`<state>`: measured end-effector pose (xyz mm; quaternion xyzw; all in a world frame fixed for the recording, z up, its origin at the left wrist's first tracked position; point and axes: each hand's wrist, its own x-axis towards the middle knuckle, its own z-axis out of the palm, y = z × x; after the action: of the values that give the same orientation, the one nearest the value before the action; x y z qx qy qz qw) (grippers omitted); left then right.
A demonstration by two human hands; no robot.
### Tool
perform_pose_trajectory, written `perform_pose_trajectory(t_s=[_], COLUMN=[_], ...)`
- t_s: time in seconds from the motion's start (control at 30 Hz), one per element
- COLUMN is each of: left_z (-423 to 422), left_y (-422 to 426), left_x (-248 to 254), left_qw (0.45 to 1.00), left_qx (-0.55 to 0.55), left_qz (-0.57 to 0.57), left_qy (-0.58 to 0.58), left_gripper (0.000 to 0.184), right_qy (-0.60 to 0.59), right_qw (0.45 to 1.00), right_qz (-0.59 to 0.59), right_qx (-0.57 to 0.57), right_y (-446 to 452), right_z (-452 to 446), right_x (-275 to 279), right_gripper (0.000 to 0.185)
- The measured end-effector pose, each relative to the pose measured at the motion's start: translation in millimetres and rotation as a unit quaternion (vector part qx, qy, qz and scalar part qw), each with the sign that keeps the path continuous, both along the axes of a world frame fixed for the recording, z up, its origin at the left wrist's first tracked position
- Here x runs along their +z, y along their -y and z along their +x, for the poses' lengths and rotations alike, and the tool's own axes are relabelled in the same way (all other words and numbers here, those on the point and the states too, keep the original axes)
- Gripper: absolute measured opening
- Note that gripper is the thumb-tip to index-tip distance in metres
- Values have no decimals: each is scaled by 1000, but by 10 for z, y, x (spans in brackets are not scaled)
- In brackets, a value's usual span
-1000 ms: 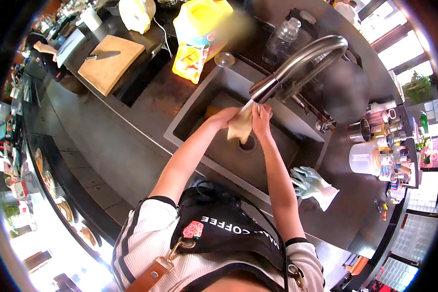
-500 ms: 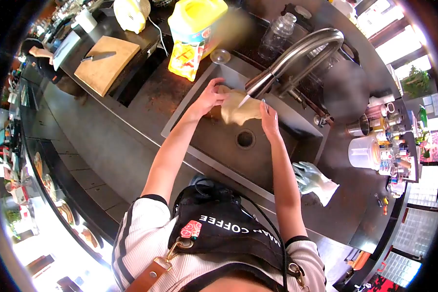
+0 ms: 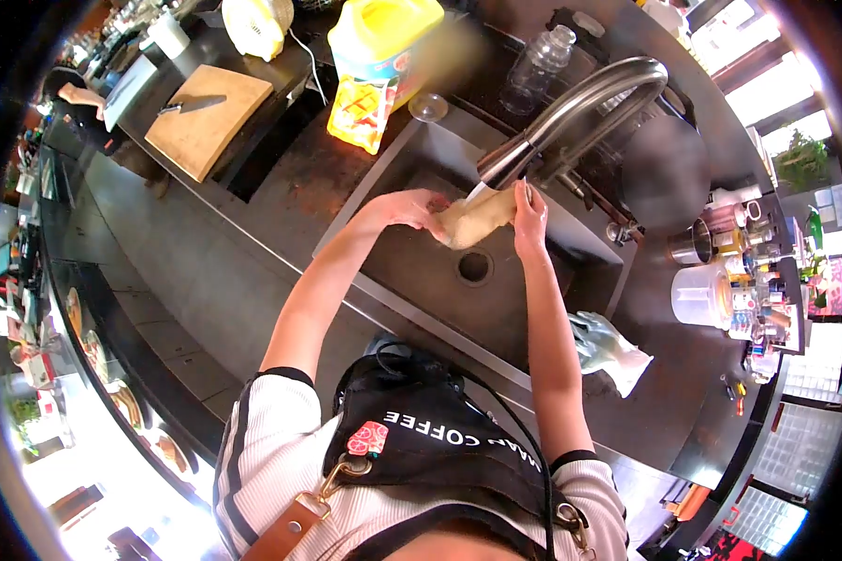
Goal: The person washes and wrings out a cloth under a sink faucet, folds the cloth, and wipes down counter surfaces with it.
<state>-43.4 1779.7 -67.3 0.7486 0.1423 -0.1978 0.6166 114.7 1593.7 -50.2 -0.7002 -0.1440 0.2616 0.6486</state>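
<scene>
Between my two hands a tan cloth point(image 3: 482, 221) is stretched over the sink point(image 3: 402, 266), bunched and folded along its length. Water runs onto it from the faucet point(image 3: 503, 161) just above. My left hand point(image 3: 413, 211) is closed on the cloth's left end, its fingers curled inward. At the other end my right hand point(image 3: 530, 215) pinches the cloth, thumb and fingers upright. Below the cloth, the round drain point(image 3: 475, 268) shows in the sink floor.
Left of the sink lie a wooden cutting board point(image 3: 210, 131) and a knife point(image 3: 196, 105). A yellow jug point(image 3: 383, 33) and a yellow packet point(image 3: 360, 110) stand behind. Rubber gloves point(image 3: 610, 351) rest on the right edge near a white plastic container point(image 3: 699, 293). Glass jar point(image 3: 539, 70) behind.
My left hand has moved down and right, curling its fingers round the cloth. The cloth, spread wider before, is now gathered into a narrower roll.
</scene>
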Motion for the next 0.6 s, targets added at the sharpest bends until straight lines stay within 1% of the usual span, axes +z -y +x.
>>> perform_pose_trajectory(t_s=[0.03, 0.07, 0.1, 0.13, 0.17, 0.23, 0.27, 0.3, 0.33, 0.37, 0.4, 0.43, 0.5, 0.53, 0.57, 0.6], left_z=[67, 118, 102, 59, 20, -75, -114, -86, -61, -49, -54, -27, -92, -107, -135, -151], left_y=[-31, -68, -71, -72, -95, -104, -122, -161, -195, -229, -228, -198, -154, -142, -206, -289], left_x=[-21, -63, -182, -310, -430, -451, -457, -512, -569, -629, -560, -415, -157, -105, -216, -337], left_qw=[998, 993, 999, 992, 973, 914, 871, 839, 839, 837, 834, 844, 867, 874, 886, 895], left_qx=[-37, -74, 10, 94, 176, 238, 266, 273, 307, 341, 375, 418, 438, 445, 415, 389], left_qz=[28, 56, -12, -80, -147, -303, -377, -431, -412, -391, -370, -311, -198, -141, -101, -82], left_qy=[-34, -69, -37, -4, 29, 123, 169, 187, 180, 172, 164, 130, 133, 134, 182, 202], left_gripper=[68, 67, 64, 60, 57, 48, 44, 40, 41, 42, 44, 54, 62, 66, 65, 60], right_qy=[23, 18, 14, 9, 17, 33, 30, 29, 26, -15, -10, -5, 5, 37, 69, 100], right_qw=[1000, 1000, 1000, 999, 1000, 994, 994, 994, 993, 996, 994, 991, 985, 981, 975, 967], right_qz=[-11, 2, 15, 28, -15, -100, -93, -85, -78, -12, -17, -21, -22, -52, -82, -111], right_qx=[-9, -12, -15, -18, -4, 25, 46, 67, 87, 90, 110, 130, 170, 183, 195, 207], right_y=[-16, -18, -20, -20, 8, 106, 126, 141, 156, 161, 152, 137, 80, 52, 22, 0], right_z=[-18, -23, -28, -27, 10, 142, 170, 186, 193, 178, 148, 119, 93, 101, 102, 83], right_x=[-4, 1, 10, 10, 12, -2, -34, -54, -81, -121, -104, -70, -57, -61, -70, -49], right_gripper=[31, 32, 33, 34, 33, 33, 32, 31, 31, 36, 39, 43, 53, 52, 51, 50])
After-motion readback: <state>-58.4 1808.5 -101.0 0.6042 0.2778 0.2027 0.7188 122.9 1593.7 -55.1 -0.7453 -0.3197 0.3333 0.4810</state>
